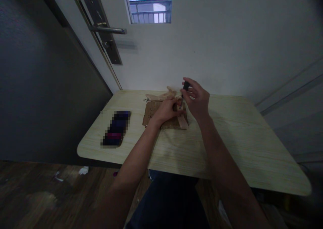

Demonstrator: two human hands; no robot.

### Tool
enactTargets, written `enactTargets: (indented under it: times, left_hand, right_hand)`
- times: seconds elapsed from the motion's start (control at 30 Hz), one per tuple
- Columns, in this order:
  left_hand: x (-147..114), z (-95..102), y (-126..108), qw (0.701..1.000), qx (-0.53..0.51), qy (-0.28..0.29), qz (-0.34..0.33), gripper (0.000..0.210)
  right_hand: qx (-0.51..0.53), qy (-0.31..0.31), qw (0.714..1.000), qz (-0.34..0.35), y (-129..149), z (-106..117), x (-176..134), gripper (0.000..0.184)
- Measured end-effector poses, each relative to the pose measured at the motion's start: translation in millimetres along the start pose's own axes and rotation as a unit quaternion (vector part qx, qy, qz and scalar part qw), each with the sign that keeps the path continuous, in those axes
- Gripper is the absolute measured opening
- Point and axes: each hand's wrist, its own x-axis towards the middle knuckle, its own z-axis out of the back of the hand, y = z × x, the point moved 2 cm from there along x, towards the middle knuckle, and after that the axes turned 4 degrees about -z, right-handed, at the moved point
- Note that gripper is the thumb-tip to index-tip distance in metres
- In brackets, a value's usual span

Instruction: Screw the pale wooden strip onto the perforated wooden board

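Note:
A small screwdriver with a black handle [186,86] is pinched in the fingers of my right hand [198,97], its thin shaft pointing down. My left hand [166,110] rests on a brown cardboard piece [149,112], thumb and fingers closed around the spot where the shaft ends. What those fingers hold is too small to tell. Under them a pale strip [183,122] lies along the right side of the cardboard. Behind the cardboard sits a crumpled beige wrapping [163,95], with small thin metal pieces [145,100] at its left end.
A phone [117,128], its screen blurred out, lies on the left of the light wooden table [242,138]. At the table's back edge stands a white door [222,47] with a metal handle [108,30] and a small window. Paper scraps [83,170] lie on the floor.

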Motion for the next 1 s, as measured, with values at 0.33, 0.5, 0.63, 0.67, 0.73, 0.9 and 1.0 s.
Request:
enactTargets:
  times: [0.33, 0.5, 0.63, 0.67, 0.73, 0.9, 1.0]
  left_hand:
    - [-0.5, -1.5, 3.8, 1.0, 0.007, -0.007, -0.007, 0.027]
    - [-0.6, -0.3, 2.4, 1.0, 0.002, 0.0, 0.003, 0.027]
    - [-0.1, 1.0, -0.1, 1.0, 0.008, 0.004, 0.006, 0.026]
    - [0.0, 1.1, -0.6, 1.0, 0.009, 0.006, 0.005, 0.026]
    - [0.0, 1.2, -1.4, 1.0, 0.012, 0.009, 0.005, 0.027]
    - [-0.3, 1.1, -1.8, 1.0, 0.016, 0.002, 0.009, 0.027]
    - [-0.3, 0.7, -1.5, 1.0, 0.018, 0.003, 0.007, 0.028]
  right_hand:
    - [-0.067, -0.055, 0.996, 0.03, 6.7, 5.6, 1.7, 0.032]
    - [-0.075, -0.04, 0.996, 0.027, 2.9, 3.9, 2.2, 0.036]
    - [-0.038, -0.003, 0.999, 0.012, 5.4, -0.5, -1.3, 0.042]
    - [-0.031, 0.005, 0.999, 0.006, 5.8, -1.0, -2.2, 0.042]
    - [-0.022, 0.012, 1.0, 0.0, 5.8, -1.2, -3.6, 0.039]
    - [-0.01, -0.012, 1.0, -0.002, 5.3, 0.5, -2.9, 0.032]
    - [-0.037, -0.027, 0.999, 0.016, 7.3, 1.5, -0.5, 0.029]
